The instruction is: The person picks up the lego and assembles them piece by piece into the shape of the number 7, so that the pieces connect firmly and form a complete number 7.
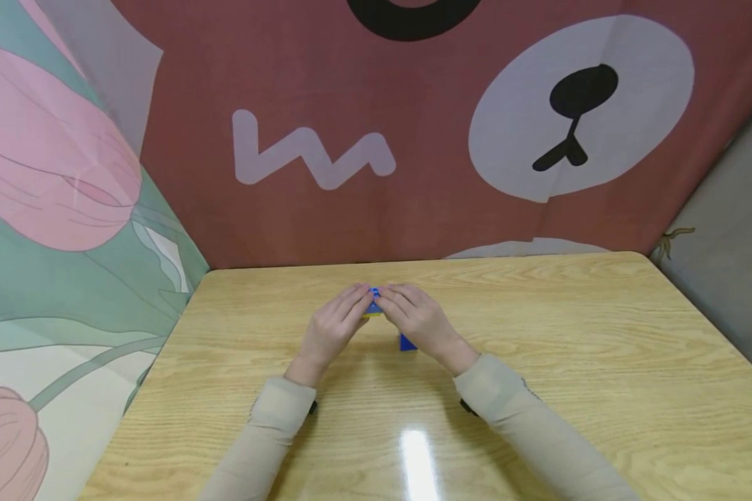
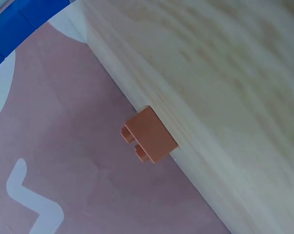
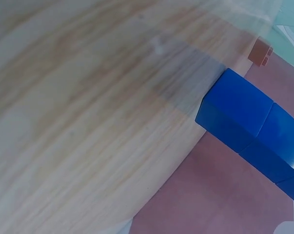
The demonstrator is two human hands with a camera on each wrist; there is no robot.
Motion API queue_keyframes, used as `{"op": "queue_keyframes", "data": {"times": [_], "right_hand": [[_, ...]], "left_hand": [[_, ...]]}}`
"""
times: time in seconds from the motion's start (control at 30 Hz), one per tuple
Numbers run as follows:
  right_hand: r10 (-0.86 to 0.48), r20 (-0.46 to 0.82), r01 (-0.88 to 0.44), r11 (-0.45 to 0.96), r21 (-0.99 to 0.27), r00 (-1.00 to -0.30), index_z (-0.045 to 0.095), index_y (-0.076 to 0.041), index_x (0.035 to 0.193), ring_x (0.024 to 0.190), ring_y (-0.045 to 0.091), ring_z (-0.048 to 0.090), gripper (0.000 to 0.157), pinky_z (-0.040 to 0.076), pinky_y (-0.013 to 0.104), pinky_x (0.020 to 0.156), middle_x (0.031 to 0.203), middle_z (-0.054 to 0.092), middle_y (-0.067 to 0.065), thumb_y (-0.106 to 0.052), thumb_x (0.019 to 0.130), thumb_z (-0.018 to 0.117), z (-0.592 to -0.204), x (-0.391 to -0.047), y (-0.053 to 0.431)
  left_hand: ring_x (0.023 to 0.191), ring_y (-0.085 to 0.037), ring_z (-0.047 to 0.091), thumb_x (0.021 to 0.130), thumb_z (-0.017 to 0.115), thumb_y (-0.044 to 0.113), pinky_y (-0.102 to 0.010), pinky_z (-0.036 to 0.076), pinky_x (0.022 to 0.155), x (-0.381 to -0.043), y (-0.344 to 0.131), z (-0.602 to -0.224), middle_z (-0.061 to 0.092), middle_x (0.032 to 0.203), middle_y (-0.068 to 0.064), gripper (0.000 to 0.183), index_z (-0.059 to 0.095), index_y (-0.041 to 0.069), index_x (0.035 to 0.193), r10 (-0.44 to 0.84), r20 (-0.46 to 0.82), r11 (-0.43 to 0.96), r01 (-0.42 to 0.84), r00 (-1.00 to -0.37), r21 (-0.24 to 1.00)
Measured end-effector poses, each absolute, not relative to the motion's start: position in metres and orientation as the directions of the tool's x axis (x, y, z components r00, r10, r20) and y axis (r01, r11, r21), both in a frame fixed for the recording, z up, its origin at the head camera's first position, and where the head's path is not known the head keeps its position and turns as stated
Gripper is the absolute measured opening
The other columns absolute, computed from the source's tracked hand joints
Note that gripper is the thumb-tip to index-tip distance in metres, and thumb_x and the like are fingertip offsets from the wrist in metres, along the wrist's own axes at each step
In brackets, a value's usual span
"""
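Observation:
In the head view, my left hand (image 1: pixel 335 323) and right hand (image 1: pixel 418 316) meet near the table's far middle. Their fingertips hold blue toy building blocks (image 1: pixel 374 306) between them, with a yellow strip along the bottom; both thumbs are hidden. Beneath the right hand, a darker blue block (image 1: pixel 407 343) is partly covered. The right wrist view shows joined blue blocks (image 3: pixel 244 112) forming a curved row above the table. An orange-brown studded block (image 2: pixel 150 135) stands on the wood in the left wrist view. Neither wrist view shows fingers.
A wood-grain table (image 1: pixel 570 348) stretches beneath both forearms. Behind it hangs a reddish cloth (image 1: pixel 426 216) with a cartoon face, and at the left a flower-patterned cloth (image 1: pixel 56 153). A dark object (image 1: pixel 468 408) shows at the right cuff.

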State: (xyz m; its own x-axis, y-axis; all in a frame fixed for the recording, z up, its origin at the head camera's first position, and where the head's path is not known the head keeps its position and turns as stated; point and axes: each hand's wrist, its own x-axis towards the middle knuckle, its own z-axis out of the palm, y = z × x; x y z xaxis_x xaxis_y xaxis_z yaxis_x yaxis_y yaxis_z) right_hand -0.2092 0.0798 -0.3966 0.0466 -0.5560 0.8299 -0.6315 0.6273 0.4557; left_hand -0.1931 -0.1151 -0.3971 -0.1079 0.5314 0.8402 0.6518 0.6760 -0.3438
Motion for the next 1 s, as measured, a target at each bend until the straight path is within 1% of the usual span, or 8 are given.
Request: {"op": "queue_keyframes", "data": {"times": [0.27,0.47,0.57,0.73,0.8,0.83,0.9,1.0], "right_hand": [[-0.578,0.815,-0.628,0.624,0.465,0.030,0.060,-0.002,0.109,0.100,0.019,0.062,0.024,0.053,0.026,0.089,0.106,0.066,0.007,-0.005,0.103,0.037,-0.397,-0.209,0.081],[-0.602,0.798,-0.677,0.601,0.425,-0.034,0.054,0.000,0.112,0.102,0.023,0.060,0.024,0.053,0.028,0.090,0.110,0.061,0.012,-0.006,0.103,0.033,-0.397,-0.208,0.086],[-0.607,0.793,-0.680,0.607,0.412,-0.061,0.054,0.000,0.113,0.103,0.024,0.060,0.022,0.053,0.030,0.091,0.111,0.061,0.013,-0.006,0.102,0.036,-0.397,-0.208,0.089],[-0.596,0.801,-0.677,0.610,0.412,-0.050,0.058,0.000,0.111,0.102,0.023,0.062,0.025,0.053,0.030,0.090,0.109,0.064,0.012,-0.010,0.103,0.037,-0.398,-0.208,0.090],[-0.587,0.809,-0.684,0.606,0.407,-0.039,0.059,0.001,0.110,0.101,0.023,0.063,0.024,0.053,0.030,0.089,0.107,0.065,0.012,-0.011,0.103,0.039,-0.398,-0.209,0.090],[-0.583,0.812,-0.687,0.604,0.404,-0.035,0.059,0.001,0.109,0.100,0.023,0.063,0.019,0.053,0.030,0.089,0.106,0.065,0.012,-0.010,0.100,0.046,-0.398,-0.209,0.090],[-0.576,0.817,-0.691,0.603,0.399,-0.030,0.060,0.001,0.108,0.099,0.024,0.064,0.017,0.054,0.030,0.089,0.105,0.066,0.012,-0.009,0.095,0.057,-0.398,-0.209,0.089],[-0.573,0.819,-0.695,0.603,0.393,-0.034,0.061,0.001,0.107,0.098,0.024,0.065,0.033,0.053,0.030,0.089,0.104,0.066,0.012,-0.008,0.078,0.075,-0.398,-0.209,0.089]], "left_hand": [[0.097,-0.024,0.069,0.074,0.075,0.016,-0.027,0.056,0.085,-0.193,-0.115,-0.397,0.070,0.109,-0.011,0.040,0.066,0.001,0.109,0.523,0.842,0.674,0.669,-0.131,-0.314],[0.099,-0.023,0.069,0.075,0.075,0.017,-0.028,0.056,0.085,-0.193,-0.116,-0.396,0.070,0.110,-0.011,0.039,0.066,0.002,0.110,0.527,0.837,0.678,0.666,-0.146,-0.310],[0.099,-0.024,0.068,0.073,0.076,0.018,-0.028,0.057,0.085,-0.192,-0.116,-0.396,0.070,0.110,-0.010,0.041,0.065,0.003,0.110,0.529,0.836,0.680,0.663,-0.147,-0.314],[0.099,-0.024,0.069,0.068,0.079,0.018,-0.028,0.057,0.084,-0.192,-0.116,-0.395,0.069,0.110,-0.011,0.046,0.064,0.002,0.110,0.536,0.833,0.675,0.663,-0.138,-0.324],[0.100,-0.024,0.068,0.070,0.078,0.017,-0.028,0.057,0.084,-0.191,-0.116,-0.395,0.069,0.111,-0.011,0.046,0.064,0.002,0.110,0.541,0.829,0.673,0.665,-0.143,-0.324],[0.100,-0.024,0.068,0.070,0.078,0.017,-0.028,0.057,0.084,-0.191,-0.115,-0.395,0.069,0.111,-0.011,0.046,0.064,0.002,0.110,0.543,0.828,0.673,0.665,-0.144,-0.325],[0.100,-0.024,0.068,0.081,0.071,0.017,-0.028,0.057,0.084,-0.191,-0.115,-0.395,0.069,0.110,-0.011,0.035,0.064,0.003,0.111,0.543,0.827,0.674,0.661,-0.142,-0.329],[0.098,-0.024,0.069,0.095,0.056,0.018,-0.028,0.058,0.081,-0.192,-0.115,-0.395,0.069,0.109,-0.012,0.023,0.064,0.006,0.113,0.544,0.829,0.678,0.651,-0.130,-0.343]]}}
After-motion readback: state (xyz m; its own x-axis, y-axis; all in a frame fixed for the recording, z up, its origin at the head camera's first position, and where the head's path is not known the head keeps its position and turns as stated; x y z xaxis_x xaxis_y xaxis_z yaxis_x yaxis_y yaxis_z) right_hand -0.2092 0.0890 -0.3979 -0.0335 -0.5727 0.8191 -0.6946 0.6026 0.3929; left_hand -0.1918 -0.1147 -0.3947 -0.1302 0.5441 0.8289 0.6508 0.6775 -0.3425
